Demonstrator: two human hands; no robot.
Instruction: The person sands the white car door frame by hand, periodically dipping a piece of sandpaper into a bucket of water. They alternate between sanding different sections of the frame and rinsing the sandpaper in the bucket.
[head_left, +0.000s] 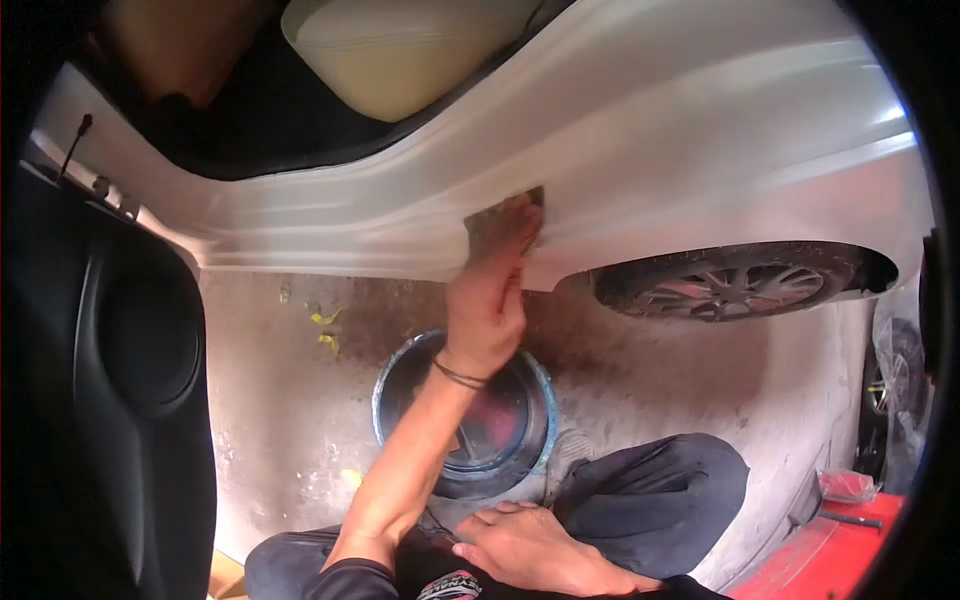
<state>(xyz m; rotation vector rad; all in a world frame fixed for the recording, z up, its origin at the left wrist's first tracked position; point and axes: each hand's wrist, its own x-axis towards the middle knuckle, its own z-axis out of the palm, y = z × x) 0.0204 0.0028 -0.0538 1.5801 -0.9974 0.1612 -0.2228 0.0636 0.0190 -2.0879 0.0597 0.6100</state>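
Observation:
My left hand [490, 290] reaches forward and presses a dark sheet of sandpaper [476, 228] against the pale silver car body panel [640, 170], between the door opening and the wheel arch. The fingers are slightly blurred and lie over the sheet, whose corners stick out on both sides. My right hand [530, 545] rests in my lap, fingers loosely laid out, with nothing visible in it. Below my left forearm stands a round bucket [549, 440] with a blue-stained rim and dark liquid inside.
An open black-lined car door [130, 370] stands at the left. The rear wheel [730, 285] is to the right of my left hand. Yellow scraps [325, 318] lie on the stained concrete floor [280, 400]. At the lower right is a red surface [830, 560] with a plastic-wrapped item [847, 487].

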